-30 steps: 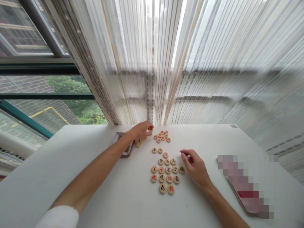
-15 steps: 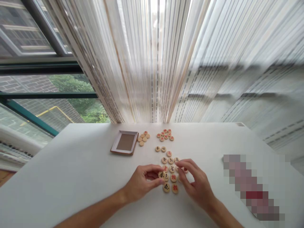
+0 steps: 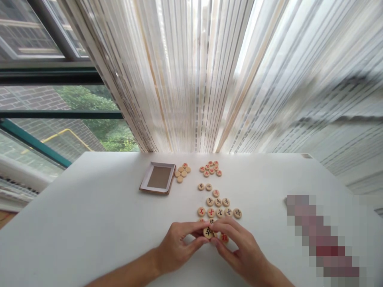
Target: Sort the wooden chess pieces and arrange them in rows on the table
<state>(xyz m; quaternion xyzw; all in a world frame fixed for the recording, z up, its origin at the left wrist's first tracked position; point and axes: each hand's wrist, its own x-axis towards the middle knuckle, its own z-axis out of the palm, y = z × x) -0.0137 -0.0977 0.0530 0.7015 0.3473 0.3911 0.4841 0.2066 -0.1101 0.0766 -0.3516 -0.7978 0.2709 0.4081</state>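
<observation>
Just above the table's near part, a round wooden Chinese chess piece (image 3: 208,232) with a black character is pinched between the thumb and fingers of my left hand (image 3: 172,248). My right hand (image 3: 243,249) closes on the same piece from the right, fingertips at its upper and lower edge. Behind it a second disc shows partly, largely hidden by the fingers. Rows of Chinese chess pieces (image 3: 220,213) with red and black characters lie face up beyond my hands. A red-marked piece (image 3: 224,238) shows under my right fingers.
At the back left lies a shallow open box (image 3: 143,186), with mostly blank-side-up pieces (image 3: 183,174) to its right. A cluster of red-marked pieces (image 3: 212,171) lies farther right. A blurred-out object (image 3: 326,239) rests on the white table (image 3: 89,207) at the right. A striped curtain (image 3: 185,79) hangs behind.
My right hand has moved left and down to meet my left hand at the held piece. The right end of the row it covered now shows. The view has shifted slightly.
</observation>
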